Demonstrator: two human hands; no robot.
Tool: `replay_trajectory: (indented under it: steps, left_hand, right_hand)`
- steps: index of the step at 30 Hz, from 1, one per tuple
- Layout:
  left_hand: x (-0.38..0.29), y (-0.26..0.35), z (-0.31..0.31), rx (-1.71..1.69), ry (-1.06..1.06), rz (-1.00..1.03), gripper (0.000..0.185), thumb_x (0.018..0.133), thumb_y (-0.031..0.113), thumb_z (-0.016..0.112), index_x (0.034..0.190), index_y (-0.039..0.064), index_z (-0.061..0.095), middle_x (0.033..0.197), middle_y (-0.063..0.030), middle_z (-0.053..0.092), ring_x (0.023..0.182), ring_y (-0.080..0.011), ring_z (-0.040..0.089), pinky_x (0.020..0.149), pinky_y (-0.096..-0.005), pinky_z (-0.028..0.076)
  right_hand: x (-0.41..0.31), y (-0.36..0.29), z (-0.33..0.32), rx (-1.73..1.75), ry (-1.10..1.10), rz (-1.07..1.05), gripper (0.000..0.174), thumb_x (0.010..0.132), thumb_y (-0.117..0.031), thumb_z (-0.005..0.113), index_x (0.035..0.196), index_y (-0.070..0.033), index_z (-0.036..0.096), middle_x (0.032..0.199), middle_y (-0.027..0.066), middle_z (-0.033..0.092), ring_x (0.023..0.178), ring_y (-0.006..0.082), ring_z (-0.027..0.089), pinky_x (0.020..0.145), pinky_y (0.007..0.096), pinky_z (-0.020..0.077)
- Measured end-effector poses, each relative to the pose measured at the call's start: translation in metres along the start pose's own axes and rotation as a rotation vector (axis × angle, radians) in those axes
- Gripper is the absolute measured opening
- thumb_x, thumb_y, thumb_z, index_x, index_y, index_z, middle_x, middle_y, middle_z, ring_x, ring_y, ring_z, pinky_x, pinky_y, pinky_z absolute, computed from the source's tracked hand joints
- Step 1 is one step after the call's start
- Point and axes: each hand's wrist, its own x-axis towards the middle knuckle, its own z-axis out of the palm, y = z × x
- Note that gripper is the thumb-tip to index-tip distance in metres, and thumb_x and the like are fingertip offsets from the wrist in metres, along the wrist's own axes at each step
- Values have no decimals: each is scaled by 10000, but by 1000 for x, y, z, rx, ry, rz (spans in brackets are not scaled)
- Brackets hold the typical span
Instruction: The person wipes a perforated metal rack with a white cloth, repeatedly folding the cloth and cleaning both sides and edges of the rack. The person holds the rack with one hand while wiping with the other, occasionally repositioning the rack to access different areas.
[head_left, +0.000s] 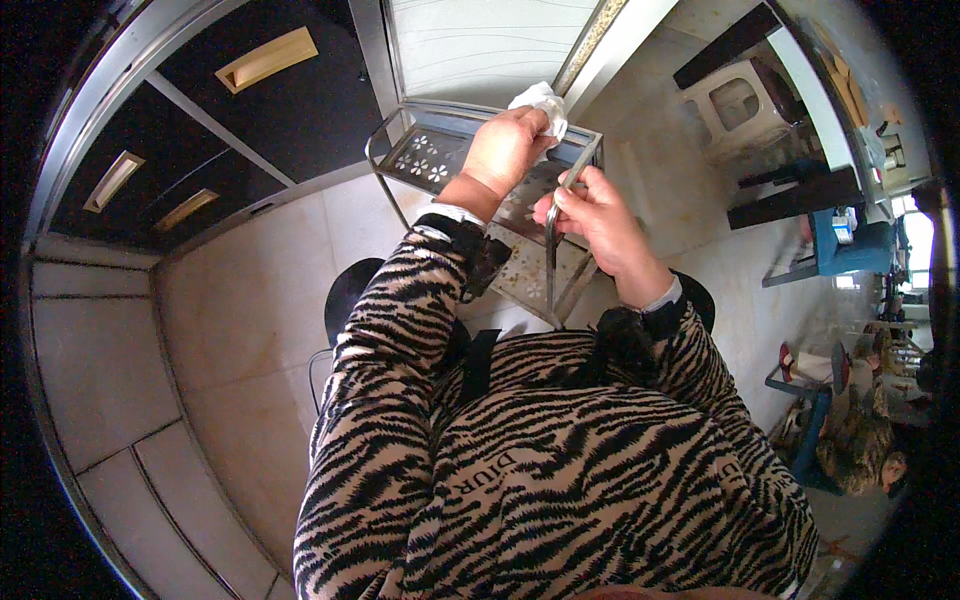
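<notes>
A metal rack (551, 262) with perforated, flower-patterned shelves stands in front of me. My left hand (506, 154) holds a crumpled white cloth or tissue (541, 101) against the rack's upper far edge, over the top shelf (420, 159). To the right and nearer to me, my right hand (592, 217) has its fingers and thumb around the bent metal side rail of the rack. My left forearm and hand hide part of the top shelf. A lower shelf (517, 281) shows between my forearms.
Dark drawers (270, 120) with gold-coloured handles stand at the left, and a pale framed panel (480, 45) rises behind the rack. At the right are a beige plastic stool (731, 105), a white-topped table (814, 97) and a blue chair (855, 244). Light floor tiles (240, 300) surround me.
</notes>
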Motion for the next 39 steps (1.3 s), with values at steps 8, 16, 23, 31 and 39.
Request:
replay_trajectory:
  steps: [8, 16, 23, 31, 39]
  left_hand:
    - [-1, -6, -4, -41, -4, -97, 254, 766, 230, 727, 864, 32, 602, 847, -177, 620, 790, -390, 605, 693, -424, 491]
    - [-7, -20, -4, -18, -7, -226, 276, 766, 243, 728, 845, 22, 584, 826, -198, 622, 783, -400, 604, 676, -434, 480]
    - [-18, -46, 0, -23, 11, -344, 282, 757, 225, 736, 909, 26, 605, 863, -187, 646, 820, -377, 631, 700, -413, 497]
    - [-22, -66, 2, -21, 10, -491, 305, 754, 209, 745, 962, 37, 603, 908, -181, 660, 841, -355, 637, 735, -401, 500]
    - [-24, -72, 11, -130, 146, -615, 352, 769, 165, 745, 1053, 41, 577, 921, -147, 665, 842, -257, 645, 757, -380, 505]
  right_hand:
    - [1, 6, -3, 16, -10, -46, 141, 972, -159, 507, 1086, -93, 454, 918, 100, 657, 866, 187, 639, 738, 314, 508]
    - [1, 9, -6, 14, 10, -52, 149, 969, -153, 515, 1088, -96, 446, 907, 100, 669, 844, 195, 656, 699, 311, 515]
    - [1, 8, -4, 11, -12, -66, 154, 968, -154, 519, 1093, -90, 455, 931, 100, 667, 849, 195, 655, 696, 307, 521]
    - [0, 8, -4, 9, 2, -55, 174, 966, -151, 525, 1118, -96, 462, 949, 97, 668, 864, 191, 655, 704, 310, 523]
    - [-1, 7, -4, 23, -5, -50, 165, 964, -144, 525, 1110, -99, 463, 940, 100, 669, 853, 201, 659, 705, 307, 523]
